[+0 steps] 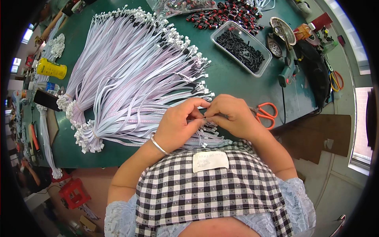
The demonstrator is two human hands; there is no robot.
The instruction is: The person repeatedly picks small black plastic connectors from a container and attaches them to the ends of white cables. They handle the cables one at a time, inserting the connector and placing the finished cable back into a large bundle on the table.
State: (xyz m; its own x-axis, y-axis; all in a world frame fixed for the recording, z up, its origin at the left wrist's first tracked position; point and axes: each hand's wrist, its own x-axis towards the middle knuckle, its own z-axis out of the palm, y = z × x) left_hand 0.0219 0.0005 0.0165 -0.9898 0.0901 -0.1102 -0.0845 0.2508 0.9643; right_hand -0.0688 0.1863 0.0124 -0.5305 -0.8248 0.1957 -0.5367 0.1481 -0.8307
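Observation:
My left hand (pixel 183 120), a silver bangle at its wrist, and my right hand (pixel 231 112) meet near the table's front edge. Both have thumb and forefinger pinched together, around something small and dark that the fingers mostly hide. Beneath and beside them spreads a large fan of white ribbon cables (pixel 130 83), some with pinkish markings. White connectors (pixel 89 136) tip the bunched ends at the left, and more connectors and short black sleeves line the fanned ends. Just right of my right hand lie orange-handled scissors (pixel 266 114), their blades partly hidden by that hand.
A clear plastic box (pixel 260 73) of short black tubes stands beyond my hands, near a pile of red and black parts (pixel 227 17). A corded green tool (pixel 288 73), a metal dish (pixel 282 29) and yellow-handled scissors (pixel 336 81) are at right. A yellow bottle (pixel 51 68) lies at left.

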